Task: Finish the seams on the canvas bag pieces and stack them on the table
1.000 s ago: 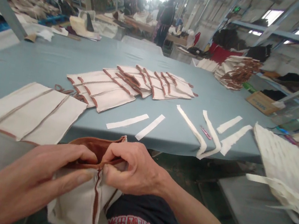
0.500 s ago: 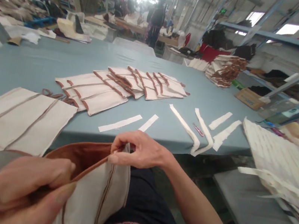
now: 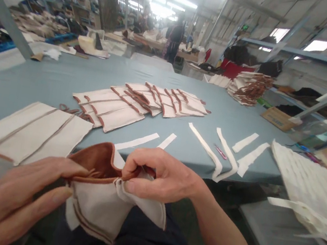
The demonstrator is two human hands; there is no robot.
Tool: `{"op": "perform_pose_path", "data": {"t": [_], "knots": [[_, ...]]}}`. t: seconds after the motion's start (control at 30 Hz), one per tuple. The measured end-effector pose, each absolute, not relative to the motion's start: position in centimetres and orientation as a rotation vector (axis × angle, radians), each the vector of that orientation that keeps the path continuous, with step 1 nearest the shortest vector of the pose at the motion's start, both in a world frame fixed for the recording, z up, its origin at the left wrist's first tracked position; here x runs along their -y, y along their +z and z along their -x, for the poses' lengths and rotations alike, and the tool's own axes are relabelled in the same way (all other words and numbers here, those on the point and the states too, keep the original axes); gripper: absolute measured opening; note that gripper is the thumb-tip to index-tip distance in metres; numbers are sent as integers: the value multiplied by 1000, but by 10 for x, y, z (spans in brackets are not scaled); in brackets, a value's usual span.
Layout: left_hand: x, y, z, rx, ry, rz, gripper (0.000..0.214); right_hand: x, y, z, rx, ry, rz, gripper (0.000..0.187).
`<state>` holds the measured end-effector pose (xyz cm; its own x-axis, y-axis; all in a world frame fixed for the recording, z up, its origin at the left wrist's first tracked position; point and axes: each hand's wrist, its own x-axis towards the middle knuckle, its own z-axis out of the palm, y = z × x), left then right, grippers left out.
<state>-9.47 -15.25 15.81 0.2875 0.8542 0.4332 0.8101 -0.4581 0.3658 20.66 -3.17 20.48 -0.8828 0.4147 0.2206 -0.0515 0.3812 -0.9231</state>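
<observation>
A cream fabric bag [image 3: 99, 205] with a brown lining and dark seams is held above my lap, its mouth open and its body folded. My right hand [image 3: 159, 175] pinches its brown-edged rim beside a seam. At the opposite end of that edge, my left hand [image 3: 27, 190] has its fingers over the rim and its thumb outside, holding it. Loose threads show at the left fingertips. Just beyond the hands, a flat cream panel [image 3: 33, 131] with brown seams lies at the table's left front edge.
Overlapping cream pieces [image 3: 124, 114] with brown edging lie across the blue-green table [image 3: 49, 75]. White strips [image 3: 206, 146] and a small pink tool [image 3: 220, 151] sit at right front. A brown-and-cream stack [image 3: 248, 88] stands far right; a person [image 3: 174, 39] is in the background.
The bag has been lifted and its lower part folded up. The left hand's fingers have straightened along the rim, while the right hand keeps its pinch. The camera view has tilted up slightly.
</observation>
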Motion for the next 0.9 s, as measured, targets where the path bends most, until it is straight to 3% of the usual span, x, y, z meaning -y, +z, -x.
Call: {"op": "perform_pose_path", "data": {"t": [0.27, 0.43, 0.73, 0.9], "knots": [[130, 175, 42, -1605, 903, -2377, 30, 40, 202, -197, 2121, 1684, 225, 10], [130, 177, 28, -1525, 887, -2317, 23, 39, 190, -200, 2095, 1713, 292, 12], [127, 173, 22, -1242, 938, -2132, 25, 36, 155, -195, 2223, 1564, 371, 11], [127, 162, 25, -1227, 885, -2092, 21, 39, 148, -200, 2133, 1649, 407, 9]]}}
